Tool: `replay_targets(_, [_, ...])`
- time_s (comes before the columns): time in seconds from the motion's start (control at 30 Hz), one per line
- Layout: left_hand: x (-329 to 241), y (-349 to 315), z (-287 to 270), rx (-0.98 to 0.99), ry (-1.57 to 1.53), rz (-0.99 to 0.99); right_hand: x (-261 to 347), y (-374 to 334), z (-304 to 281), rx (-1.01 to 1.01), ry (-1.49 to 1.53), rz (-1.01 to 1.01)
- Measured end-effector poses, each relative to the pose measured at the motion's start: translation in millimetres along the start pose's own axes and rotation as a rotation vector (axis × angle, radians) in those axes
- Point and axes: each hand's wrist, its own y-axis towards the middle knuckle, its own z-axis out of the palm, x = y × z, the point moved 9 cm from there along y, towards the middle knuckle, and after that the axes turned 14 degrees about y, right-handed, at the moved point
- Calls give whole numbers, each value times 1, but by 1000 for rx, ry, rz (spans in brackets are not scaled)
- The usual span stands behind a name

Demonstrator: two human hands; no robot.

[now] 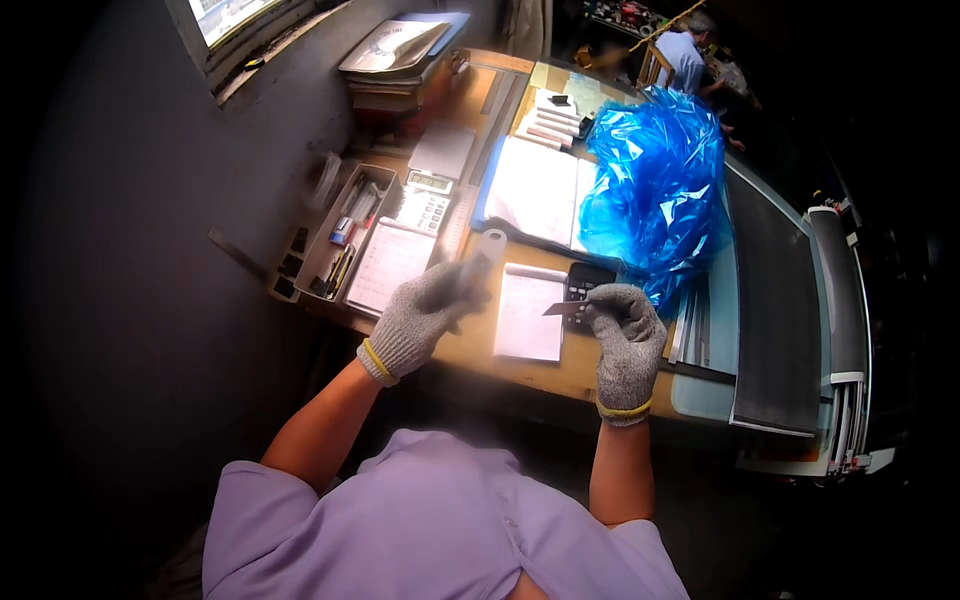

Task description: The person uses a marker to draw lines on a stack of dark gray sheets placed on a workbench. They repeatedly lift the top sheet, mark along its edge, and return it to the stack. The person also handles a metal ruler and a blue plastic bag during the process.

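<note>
My left hand (420, 308), in a grey knit glove with a yellow cuff, is closed round a flat grey tool (489, 248). Its rounded end with a hole points away from me; the rest is blurred or hidden by the fingers. My right hand (630, 335), gloved the same way, pinches a small pointed metal blade (566, 309), whose tip points left. That blade hovers over the right edge of a small white notepad (530, 330). Partly behind the right hand lies a black calculator (580, 284). The two hands are apart above the desk's near edge.
Crumpled blue plastic film (655, 190) covers the desk's right side, beside an open book (532, 190). At left are a pen box (322, 252), a white calculator (422, 208) and another notepad (392, 265). Dark panels (785, 310) stand at right. A person (682, 62) sits far back.
</note>
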Motion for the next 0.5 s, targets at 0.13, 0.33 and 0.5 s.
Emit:
replay_targets(0.13, [-17,-12,40,83,59,-70,30,-10,1,51,-77,-135])
replay_targets(0.33, [-18,-30,69,150,240,-35,50,-22,12,150,-169,-285])
replay_targets(0.5, [-21,-43,74,154,239,-49,64,-30,15,182,-305,-380])
